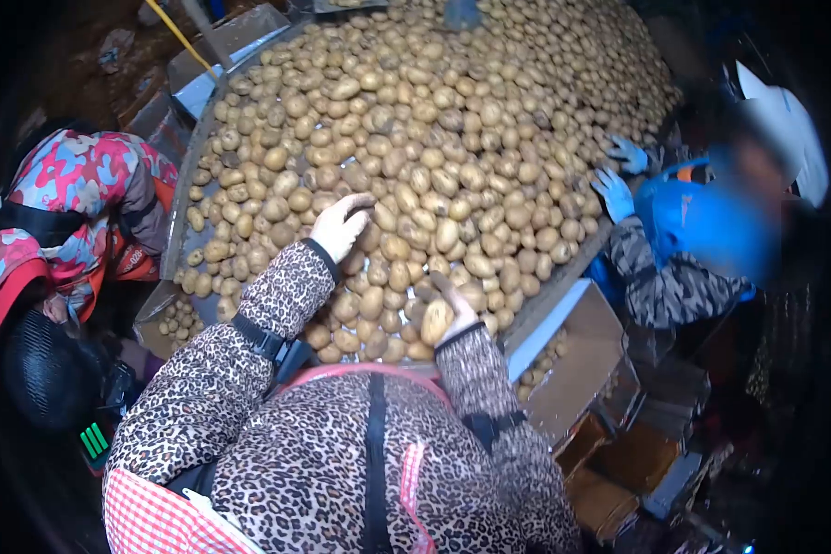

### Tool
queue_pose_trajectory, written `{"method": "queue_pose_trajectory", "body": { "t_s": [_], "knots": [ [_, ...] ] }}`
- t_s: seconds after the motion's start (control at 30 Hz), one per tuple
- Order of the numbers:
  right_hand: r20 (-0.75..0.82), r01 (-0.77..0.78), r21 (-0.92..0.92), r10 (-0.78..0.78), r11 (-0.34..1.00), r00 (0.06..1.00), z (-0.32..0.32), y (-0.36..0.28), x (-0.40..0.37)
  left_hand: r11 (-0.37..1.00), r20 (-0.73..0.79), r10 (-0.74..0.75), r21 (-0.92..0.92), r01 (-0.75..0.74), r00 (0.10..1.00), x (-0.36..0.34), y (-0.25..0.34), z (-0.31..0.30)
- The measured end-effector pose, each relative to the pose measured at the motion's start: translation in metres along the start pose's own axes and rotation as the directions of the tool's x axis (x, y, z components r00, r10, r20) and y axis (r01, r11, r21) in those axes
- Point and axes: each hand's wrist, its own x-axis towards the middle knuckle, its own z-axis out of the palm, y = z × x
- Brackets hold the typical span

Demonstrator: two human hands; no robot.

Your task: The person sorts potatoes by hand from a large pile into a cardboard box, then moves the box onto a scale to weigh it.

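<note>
A wide sorting table [186, 198] is heaped with several pale yellow potatoes [434, 120]. My left hand [340, 224], in a white glove below a leopard-print sleeve, rests palm down on the potatoes near the table's middle, fingers curled over them. My right hand [454, 305] is near the front edge and grips one potato [434, 321], lifted slightly from the pile.
A co-worker in a red patterned jacket [74, 203] bends at the left edge. Another person in blue [702, 222] stands at the right, blue-gloved hands [616, 192] on the potatoes. Cardboard boxes [577, 360] holding potatoes sit below the table's right side, and a tray [177, 319] at lower left.
</note>
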Motion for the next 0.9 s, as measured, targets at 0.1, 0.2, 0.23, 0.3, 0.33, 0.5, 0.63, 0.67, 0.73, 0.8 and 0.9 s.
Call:
{"method": "queue_pose_trajectory", "body": {
  "t_s": [0.1,0.2,0.23,0.3,0.33,0.5,0.63,0.67,0.73,0.8,0.9],
  "knots": [
    [-0.077,0.038,-0.211,-0.055,0.977,0.995,-0.003,-0.006,-0.007,0.967,0.069,0.024,0.250,-0.040,0.997,-0.045,0.009,0.024],
    [0.199,0.128,-0.027,-0.120,0.991,0.973,-0.005,-0.016,-0.038,0.943,0.142,0.091,0.307,-0.132,0.986,-0.084,-0.002,0.035],
    [0.201,0.165,0.024,-0.167,0.986,0.965,0.010,-0.019,-0.059,0.926,0.151,0.121,0.340,-0.166,0.981,-0.093,0.003,0.036],
    [0.204,0.232,0.128,-0.255,0.964,0.945,0.033,-0.021,-0.095,0.912,0.182,0.165,0.346,-0.220,0.969,-0.099,0.005,0.040],
    [0.204,0.262,0.181,-0.297,0.948,0.933,0.038,-0.021,-0.109,0.899,0.198,0.198,0.354,-0.258,0.960,-0.101,0.014,0.042],
    [0.173,0.316,0.264,-0.367,0.911,0.914,-0.048,0.007,-0.128,0.843,0.403,0.231,0.370,-0.389,0.885,-0.110,0.026,0.066],
    [0.079,0.395,0.158,-0.410,0.905,0.909,-0.114,0.023,-0.161,0.664,0.584,0.332,0.413,-0.624,0.740,-0.117,0.028,0.080],
    [0.000,0.512,-0.028,-0.512,0.859,0.859,-0.119,0.020,-0.174,0.587,0.621,0.355,0.435,-0.683,0.699,-0.119,0.031,0.083],
    [-0.210,0.497,0.012,-0.484,0.868,0.850,-0.143,-0.001,-0.204,0.595,0.736,0.359,0.294,-0.748,0.575,-0.119,0.037,0.095],
    [-0.488,0.544,-0.367,-0.654,0.754,0.578,-0.121,-0.022,-0.240,0.464,0.841,0.323,0.259,-0.847,0.435,-0.122,0.045,0.109],
    [-0.076,-0.387,-0.922,-0.977,-0.008,0.200,-0.148,-0.047,-0.257,0.307,0.822,0.460,0.207,-0.929,0.335,-0.124,0.025,0.124]
  ]
}}
